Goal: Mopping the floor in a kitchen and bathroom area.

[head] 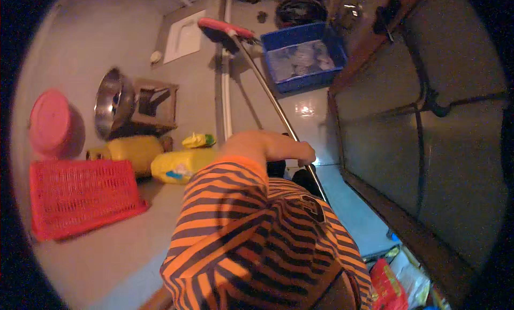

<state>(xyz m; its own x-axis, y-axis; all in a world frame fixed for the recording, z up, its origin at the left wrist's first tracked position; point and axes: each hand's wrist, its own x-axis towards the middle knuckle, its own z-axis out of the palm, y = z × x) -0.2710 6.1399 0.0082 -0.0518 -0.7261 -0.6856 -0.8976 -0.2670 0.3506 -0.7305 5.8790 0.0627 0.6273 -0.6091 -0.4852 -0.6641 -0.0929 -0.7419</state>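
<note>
My left hand (307, 152) is closed around the metal pole of a long-handled broom (267, 87), with the bare forearm reaching across my front from a striped orange sleeve. From the grip, the pole slants up and left to a broad red head (225, 28) with a dark underside. Below the hand, its dark lower end passes behind my striped shirt (289, 229). A blue plastic crate (299, 81) with pale, crumpled contents stands right of the broom head. My right hand is out of view.
Left are a red slotted basket (84, 193), a pink basin (50, 123), a metal bowl (114, 103) by a wooden stool (160, 105), a yellow gas cylinder (136, 151) and a yellow container (180, 165). Right is a framed panelled door (377, 141). Plastic bags (405, 276) lie lower right.
</note>
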